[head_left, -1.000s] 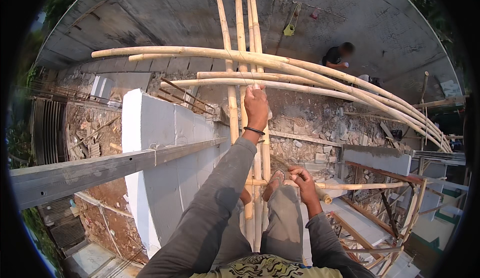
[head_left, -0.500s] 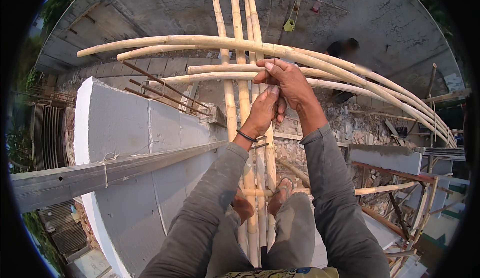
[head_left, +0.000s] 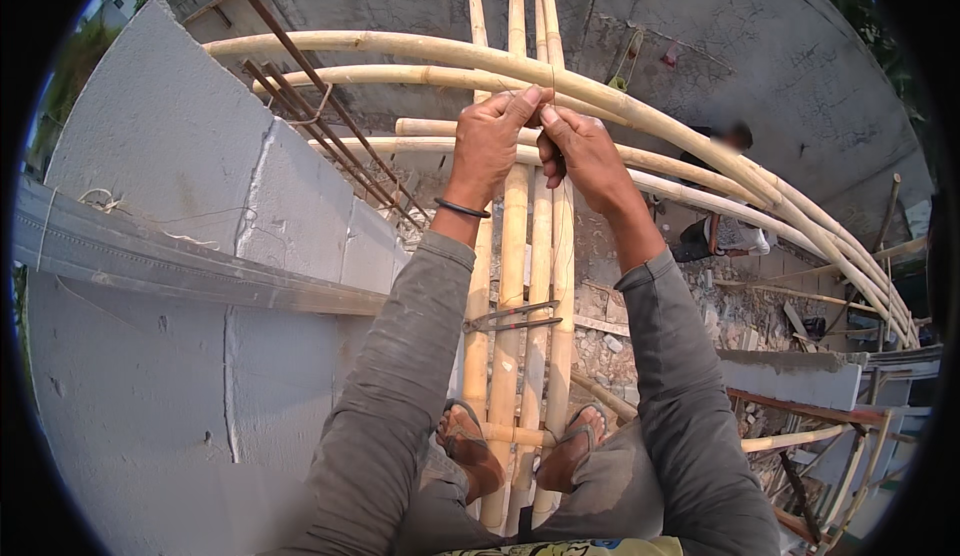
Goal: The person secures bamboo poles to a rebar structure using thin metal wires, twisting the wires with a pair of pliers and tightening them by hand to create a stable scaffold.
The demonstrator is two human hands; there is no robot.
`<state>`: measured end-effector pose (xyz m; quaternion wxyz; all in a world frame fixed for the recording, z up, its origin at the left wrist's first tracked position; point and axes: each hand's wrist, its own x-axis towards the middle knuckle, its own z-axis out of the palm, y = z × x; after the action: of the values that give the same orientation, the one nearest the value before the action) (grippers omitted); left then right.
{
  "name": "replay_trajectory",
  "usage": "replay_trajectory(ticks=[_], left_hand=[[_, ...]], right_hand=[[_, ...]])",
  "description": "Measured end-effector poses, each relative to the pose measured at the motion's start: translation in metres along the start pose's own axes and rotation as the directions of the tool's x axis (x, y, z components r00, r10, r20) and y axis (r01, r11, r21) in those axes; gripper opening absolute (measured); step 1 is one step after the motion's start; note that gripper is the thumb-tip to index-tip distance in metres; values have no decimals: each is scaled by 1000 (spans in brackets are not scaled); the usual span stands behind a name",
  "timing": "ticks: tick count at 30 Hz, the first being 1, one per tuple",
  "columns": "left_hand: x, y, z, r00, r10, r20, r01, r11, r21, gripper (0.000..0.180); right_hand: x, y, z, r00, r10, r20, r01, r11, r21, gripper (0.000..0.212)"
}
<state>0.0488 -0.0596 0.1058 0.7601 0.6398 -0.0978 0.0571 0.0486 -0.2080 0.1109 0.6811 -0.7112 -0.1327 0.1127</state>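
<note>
Both hands are raised over the crossing bamboo poles, fingertips pinched close together. My left hand (head_left: 487,146), with a dark band at its wrist, is closed on a thin wire (head_left: 554,74) at the thumb and forefinger. My right hand (head_left: 588,156) is closed on the same wire just beside it; a thin strand hangs below along the poles. Behind the hands run horizontal bamboo poles (head_left: 440,48). Upright bamboo poles (head_left: 513,256) pass beneath them toward my feet. A pair of pincers (head_left: 512,318) lies across these uprights, handles apart.
My sandalled feet stand on the bamboo, high above rubble (head_left: 610,351). At left are a grey block wall (head_left: 150,376), a metal beam (head_left: 200,266) and protruding rusty rebar (head_left: 330,126). Another person (head_left: 722,236) is below, at right. A concrete wall (head_left: 400,1) rises beyond.
My left hand has risen from below the right hand to beside it, fingertips now meeting. The view has shifted, showing more of the left wall and the pincers more fully.
</note>
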Motion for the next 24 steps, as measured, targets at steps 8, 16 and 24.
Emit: replay_trajectory(ticks=[8,16,24], left_hand=[[-10,6,-37,962,-81,261,79,997,17,55],[9,26,-45,971,-79,-224,-80,779,-622,49],[63,16,-75,904,-125,-409,-118,846,-520,45]], right_hand=[[6,-11,2,965,-43,259,157,885,-439,43],[-2,10,-6,963,-98,252,185,919,-348,35],[-96,76,-75,958,-149,243,246,864,-439,41]])
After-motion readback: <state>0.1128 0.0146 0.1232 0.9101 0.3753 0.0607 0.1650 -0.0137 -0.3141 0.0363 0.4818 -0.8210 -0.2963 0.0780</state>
